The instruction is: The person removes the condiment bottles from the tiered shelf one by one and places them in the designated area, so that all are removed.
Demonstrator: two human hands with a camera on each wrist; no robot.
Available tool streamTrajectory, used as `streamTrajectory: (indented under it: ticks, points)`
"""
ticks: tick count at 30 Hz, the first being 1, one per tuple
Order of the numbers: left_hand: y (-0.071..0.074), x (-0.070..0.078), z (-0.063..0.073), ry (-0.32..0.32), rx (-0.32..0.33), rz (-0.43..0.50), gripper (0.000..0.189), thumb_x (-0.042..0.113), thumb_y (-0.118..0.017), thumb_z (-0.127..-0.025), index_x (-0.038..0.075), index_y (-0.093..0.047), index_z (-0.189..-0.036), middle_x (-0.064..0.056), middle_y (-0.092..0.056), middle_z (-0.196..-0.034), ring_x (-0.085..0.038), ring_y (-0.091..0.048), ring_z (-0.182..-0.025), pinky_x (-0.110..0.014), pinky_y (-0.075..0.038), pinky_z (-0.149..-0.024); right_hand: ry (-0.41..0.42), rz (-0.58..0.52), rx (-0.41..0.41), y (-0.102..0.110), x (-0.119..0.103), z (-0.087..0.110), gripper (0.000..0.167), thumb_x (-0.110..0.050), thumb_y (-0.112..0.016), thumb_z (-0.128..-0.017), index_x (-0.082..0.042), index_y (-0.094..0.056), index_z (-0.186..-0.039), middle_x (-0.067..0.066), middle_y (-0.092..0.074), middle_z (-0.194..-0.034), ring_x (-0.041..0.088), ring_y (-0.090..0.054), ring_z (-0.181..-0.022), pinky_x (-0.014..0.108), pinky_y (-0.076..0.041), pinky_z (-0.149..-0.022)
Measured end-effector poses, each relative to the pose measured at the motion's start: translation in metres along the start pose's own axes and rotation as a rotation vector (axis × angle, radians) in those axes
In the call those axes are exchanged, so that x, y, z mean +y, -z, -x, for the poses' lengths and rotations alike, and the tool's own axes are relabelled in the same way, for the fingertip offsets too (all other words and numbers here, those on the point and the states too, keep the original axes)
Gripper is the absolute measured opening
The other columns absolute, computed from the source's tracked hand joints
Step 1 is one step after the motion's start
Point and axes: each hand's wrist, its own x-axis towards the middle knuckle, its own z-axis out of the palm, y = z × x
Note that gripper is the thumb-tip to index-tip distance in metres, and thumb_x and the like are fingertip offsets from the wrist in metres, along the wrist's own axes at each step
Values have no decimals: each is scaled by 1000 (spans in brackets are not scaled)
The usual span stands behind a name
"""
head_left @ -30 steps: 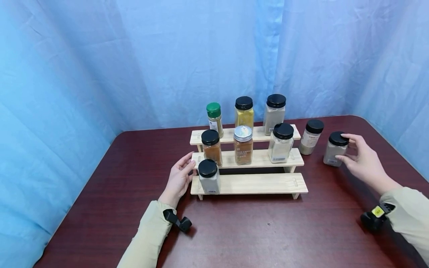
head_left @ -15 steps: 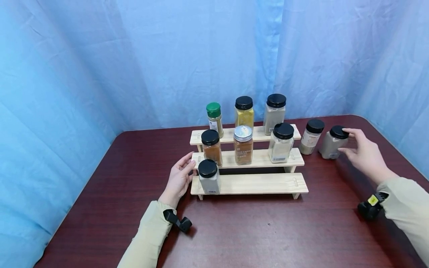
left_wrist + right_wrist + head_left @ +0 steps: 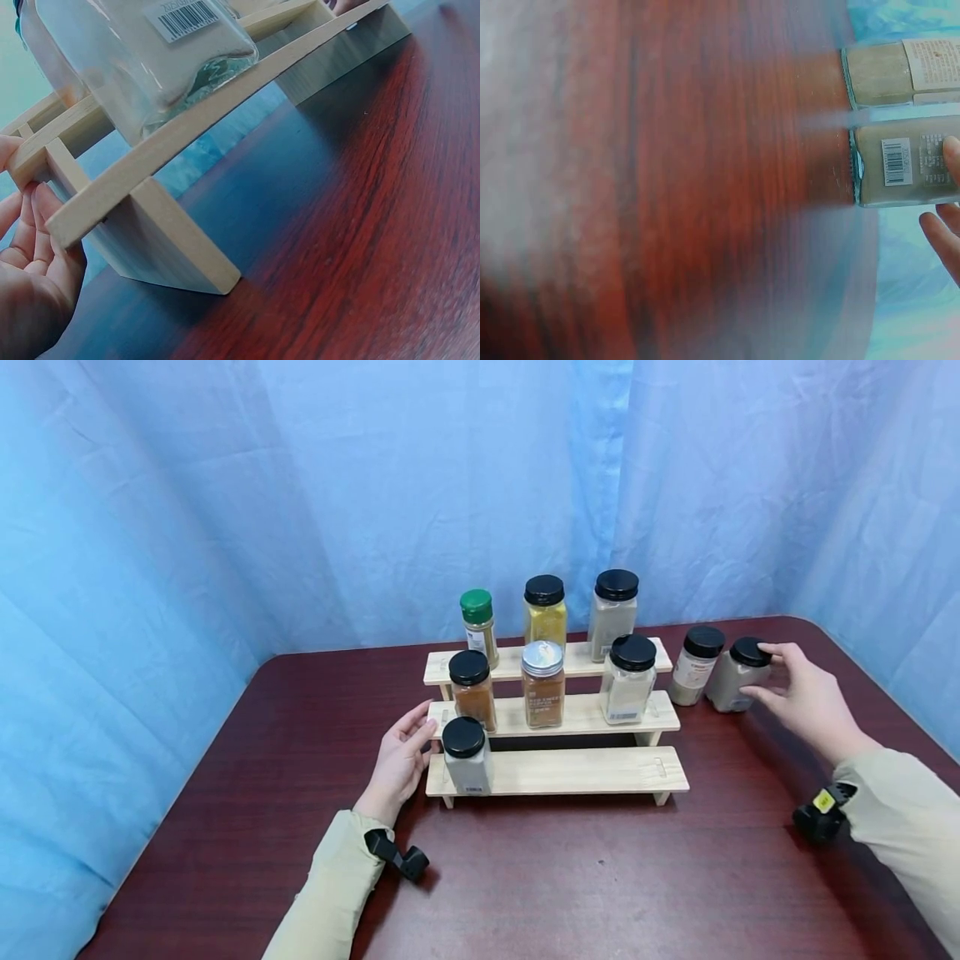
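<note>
A three-tier wooden spice rack point(image 3: 577, 770) stands on the table. My left hand point(image 3: 399, 768) grips the left end of its middle tier, thumb above and fingers beneath; in the left wrist view, the fingers point(image 3: 45, 217) show by the rack's end. At the right, my right hand point(image 3: 813, 702) holds a square glass spice jar point(image 3: 735, 683) of greyish powder with a black lid, fingers at the lid and thumb on its side. The jar stands upright on the table, close beside a labelled black-lidded shaker point(image 3: 692, 672). A barcode label point(image 3: 897, 161) shows in the right wrist view.
The back tier bears a green-capped jar point(image 3: 480, 631), a yellow spice jar point(image 3: 545, 614) and a grey one point(image 3: 613, 618). On the middle tier are two orange-brown jars and a pale jar point(image 3: 628, 685). One grey jar point(image 3: 467, 760) stands at the front tier's left end. Blue curtains point(image 3: 420, 493) hang behind.
My right hand has slid the square jar left and away from me, up beside the labelled shaker. The left hand and the rack have stayed in place.
</note>
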Motion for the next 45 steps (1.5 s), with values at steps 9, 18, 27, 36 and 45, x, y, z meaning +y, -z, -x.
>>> streamTrajectory:
  ticks: [9,18,27,36,45]
  points:
    - [1,-4,0,-1,-11,6,50,5,-51,-97,-4,-34,-143,2,-51,-93,-3,-54,-75,-15,-46,-62,-12,35,-3,-3,0,-3,64,5,-72,-78,6,-38,-132,38,-50,-116,53,-58,-93,54,-47,-73]
    - [-1,-3,-1,5,-11,-8,48,2,-48,-97,-2,-35,-143,4,-51,-92,-3,-54,-75,-15,-46,-62,4,56,18,-3,3,-6,64,5,-73,-77,7,-38,-130,39,-51,-114,53,-60,-89,55,-47,-72]
    - [-2,-2,-2,3,-9,-14,47,3,-48,-97,-3,-35,-143,3,-51,-92,-3,-54,-75,-15,-46,-62,6,69,12,-2,3,-9,65,3,-74,-77,8,-37,-130,38,-52,-112,51,-60,-89,59,-46,-73]
    - [6,-9,-2,-110,-103,26,60,21,-67,-89,0,-42,-140,0,-51,-95,-4,-55,-79,-15,-47,-64,13,76,-16,0,3,-14,62,-1,-73,-79,12,-38,-128,33,-47,-111,46,-47,-96,59,-39,-77]
    - [1,0,-1,9,-13,-26,48,5,-49,-98,-2,-35,-143,3,-51,-93,-3,-54,-76,-15,-46,-63,-52,32,-22,15,-5,-10,63,-14,-72,-84,12,-37,-131,36,-41,-122,50,-38,-110,62,-33,-87]
